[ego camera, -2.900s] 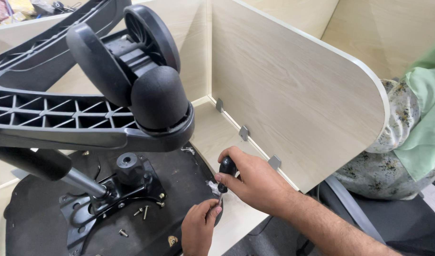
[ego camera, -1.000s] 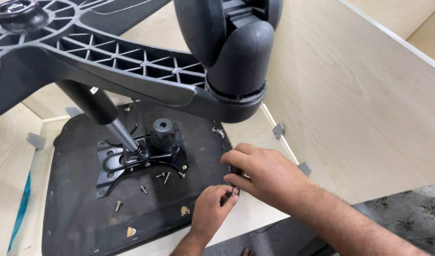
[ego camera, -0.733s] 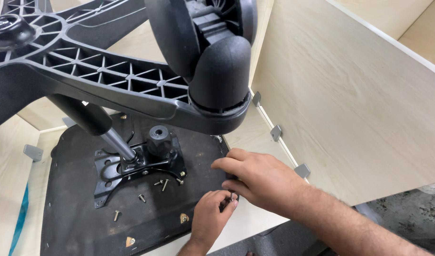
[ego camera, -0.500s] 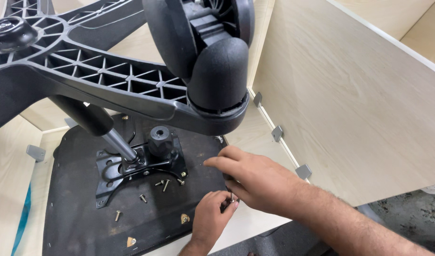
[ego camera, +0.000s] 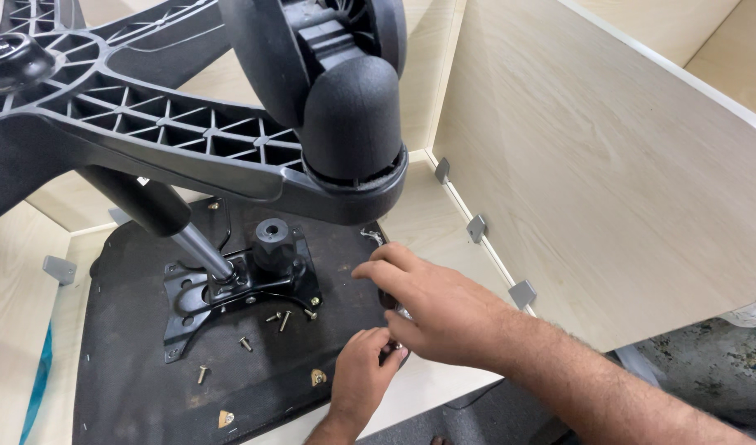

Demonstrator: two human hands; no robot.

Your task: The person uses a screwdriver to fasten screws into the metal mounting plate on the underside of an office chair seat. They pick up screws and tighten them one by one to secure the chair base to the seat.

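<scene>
Fingers [ego camera: 376, 270] of right hand [ego camera: 440, 313] now spreading out flatter over seat edge than half a second back, curling over dark handle [ego camera: 386, 298], grip on it mostly hidden. Left hand [ego camera: 363, 375] still pinching closed at something small beside right palm; what exactly, cannot tell. Upturned seat underside [ego camera: 131, 371], black and fabric-covered, lying on pale wooden desk [ego camera: 432, 222], slightly lower-left in view than before. Loose screws [ego camera: 283, 320] scattering near black metal plate [ego camera: 230, 288]; caster [ego camera: 328, 91] looming above.
</scene>
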